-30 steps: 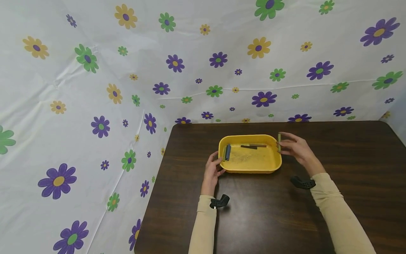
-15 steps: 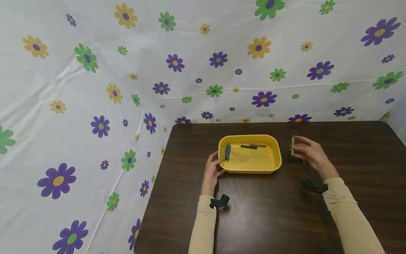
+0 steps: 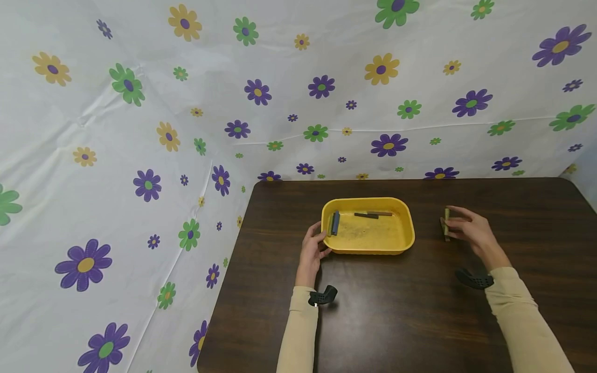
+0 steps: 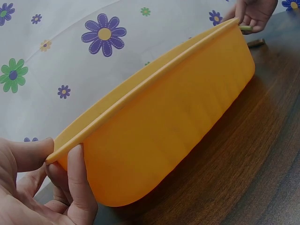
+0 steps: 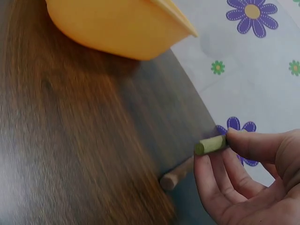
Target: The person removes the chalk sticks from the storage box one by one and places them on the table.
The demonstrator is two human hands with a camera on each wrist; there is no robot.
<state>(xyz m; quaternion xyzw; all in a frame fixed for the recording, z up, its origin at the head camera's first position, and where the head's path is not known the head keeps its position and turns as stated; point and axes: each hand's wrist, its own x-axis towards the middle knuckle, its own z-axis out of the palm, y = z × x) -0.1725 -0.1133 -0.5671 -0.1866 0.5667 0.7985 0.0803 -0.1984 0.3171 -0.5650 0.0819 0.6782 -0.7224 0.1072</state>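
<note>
My left hand (image 3: pixel 310 255) grips the rim of a yellow plastic tub (image 3: pixel 364 252) at its left end, with thumb and fingers around the edge in the left wrist view. Right of the tub, my right hand (image 3: pixel 474 232) pinches a short green chalk stick (image 5: pixel 209 146) between thumb and fingertips. Just beneath it, a brown chalk stick (image 5: pixel 172 180) lies on the table, partly hidden by the fingers. Within the tub, a thick blue stick (image 3: pixel 335 224) and a thin greenish one (image 3: pixel 329 226) lie at the left; a black stick (image 3: pixel 366 215) and a brown one (image 3: pixel 381 213) lie near the back.
Both hands work over a dark wood-grain table (image 3: pixel 382 311). Behind and to the left hangs a white flower-print sheet (image 3: pixel 280 62), meeting the table's back edge. Each wrist carries a black camera mount, such as the left mount (image 3: pixel 323 296).
My right hand has carried the green chalk stick rightward from the tub's right rim to above the brown stick on the table. The left hand and tub have stayed in place.
</note>
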